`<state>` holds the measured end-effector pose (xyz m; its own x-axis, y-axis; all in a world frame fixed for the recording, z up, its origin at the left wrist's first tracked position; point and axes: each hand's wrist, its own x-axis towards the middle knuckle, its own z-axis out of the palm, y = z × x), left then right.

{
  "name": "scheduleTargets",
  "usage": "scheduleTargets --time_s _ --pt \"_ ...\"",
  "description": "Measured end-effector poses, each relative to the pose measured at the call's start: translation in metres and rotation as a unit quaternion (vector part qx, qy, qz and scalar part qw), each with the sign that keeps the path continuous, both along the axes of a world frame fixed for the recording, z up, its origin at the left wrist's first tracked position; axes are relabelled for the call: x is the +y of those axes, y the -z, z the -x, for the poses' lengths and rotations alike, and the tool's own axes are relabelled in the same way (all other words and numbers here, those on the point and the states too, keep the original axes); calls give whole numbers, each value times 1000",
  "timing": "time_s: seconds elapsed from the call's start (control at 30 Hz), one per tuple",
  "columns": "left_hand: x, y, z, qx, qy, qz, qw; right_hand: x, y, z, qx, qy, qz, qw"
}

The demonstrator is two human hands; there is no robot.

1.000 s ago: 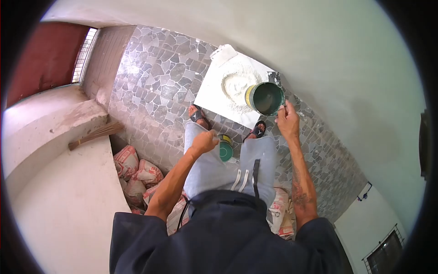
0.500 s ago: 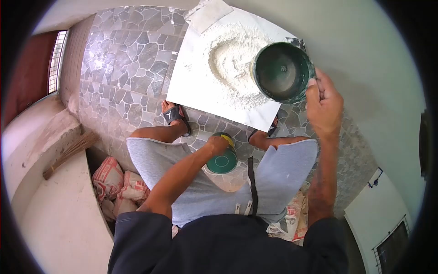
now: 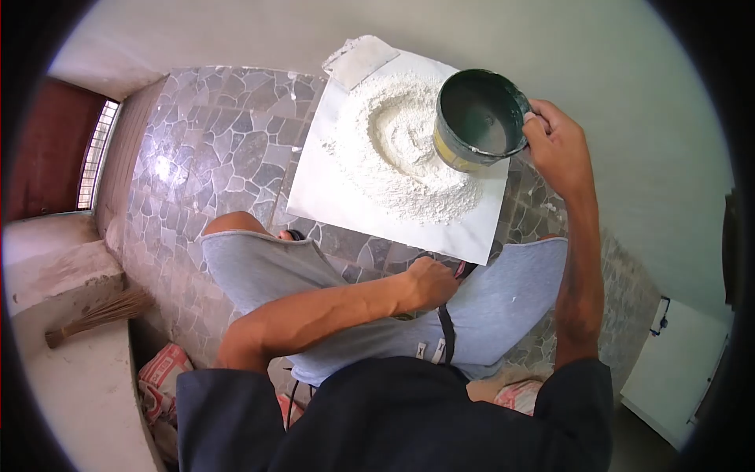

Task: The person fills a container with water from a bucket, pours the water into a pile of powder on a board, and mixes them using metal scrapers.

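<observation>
My right hand [image 3: 557,141] grips the edge of a dark green bucket [image 3: 456,141] with a yellow patch on its side. The bucket is held over the right part of a mound of white powder [image 3: 358,149], its mouth turned up towards me. Its inside looks wet, but I cannot tell how much liquid it holds. A ring-shaped hollow marks the middle of the powder, which lies on a white board [image 3: 314,193]. My left hand [image 3: 432,283] is closed in a fist between my knees, near the board's front edge. Whatever it holds, if anything, is hidden.
A flat pale slab [image 3: 362,61] lies on the board's far left corner. Stone-patterned floor [image 3: 228,141] surrounds the board, with a wall [image 3: 629,141] along the right. To my left are a stick broom [image 3: 102,311] on a ledge and red-and-white sacks [image 3: 165,374].
My left hand has moved right, away from the green round tub between my legs, which no longer shows. The bucket's yellow side now shows more. The camera view has shifted.
</observation>
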<state>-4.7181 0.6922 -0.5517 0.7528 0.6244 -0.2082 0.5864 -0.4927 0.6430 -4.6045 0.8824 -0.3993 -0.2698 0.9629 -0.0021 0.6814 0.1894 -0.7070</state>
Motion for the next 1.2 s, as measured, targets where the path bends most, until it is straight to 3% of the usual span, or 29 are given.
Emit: scheduleTargets --time_s 0.2,0.33,0.43,0.57,0.93,1.2 --pt "-19 -31 8 16 -20 -99 995 -6 4 2 -61 -22 -40 997" --pt "-18 -67 14 -13 -3 -65 998 -11 13 2 -59 -17 -20 998" --pt "-27 -75 17 -32 -41 -131 990 -19 5 3 -89 -13 -18 996" --pt "-25 -101 28 13 -29 -117 993 -17 -1 2 -93 -22 -49 994" --pt "11 -82 60 79 83 -67 991 -6 1 16 -119 -31 -45 991" --pt "12 -70 83 19 64 -43 997 -2 -3 27 -136 -38 -50 989"
